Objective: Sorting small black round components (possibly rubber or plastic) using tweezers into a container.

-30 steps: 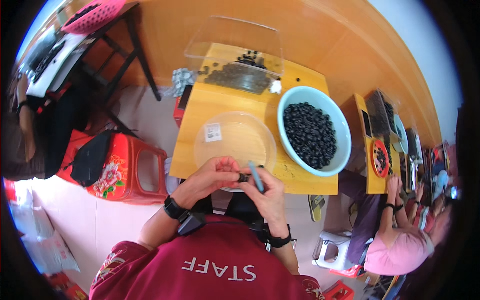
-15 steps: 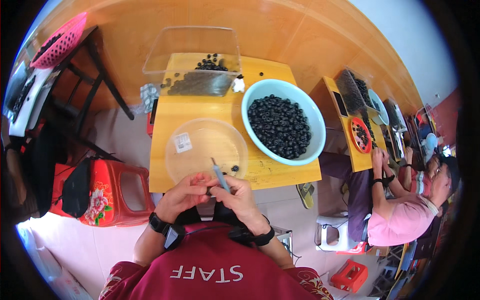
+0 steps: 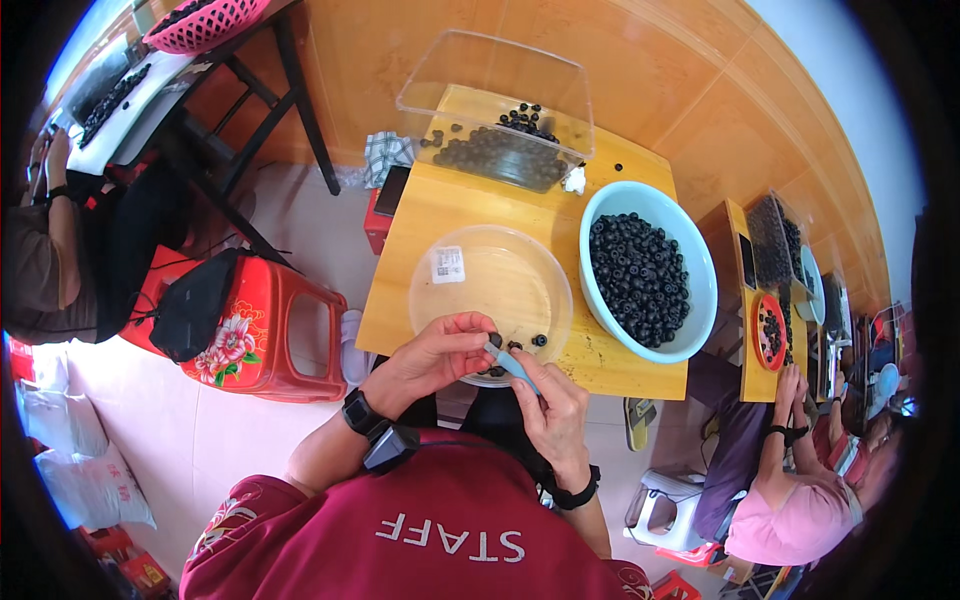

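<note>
My left hand (image 3: 440,352) pinches a small dark round bead-like piece (image 3: 495,340) between thumb and fingertips. My right hand (image 3: 556,410) grips a small tool with a light blue handle (image 3: 514,368), its end touching or very close to the piece. The fingers hide part of both. Beneath my hands, at the table's near edge, lies a shallow clear round plastic tray (image 3: 440,303) with a white label. A few dark pieces (image 3: 540,340) sit in it. To its right stands a light blue basin (image 3: 704,290) heaped with similar dark round pieces (image 3: 640,275).
The yellow table (image 3: 640,370) holds a clear rectangular bin (image 3: 495,75) with more dark pieces at the back. A red stool (image 3: 310,340) stands left. People (image 3: 790,510) work at tables on both sides. A pink basket (image 3: 205,28) is far left.
My view has turned, so the table sits further right. The right hand's tool has tilted from near upright to slanting toward the left fingertips, where the dark piece is now held up.
</note>
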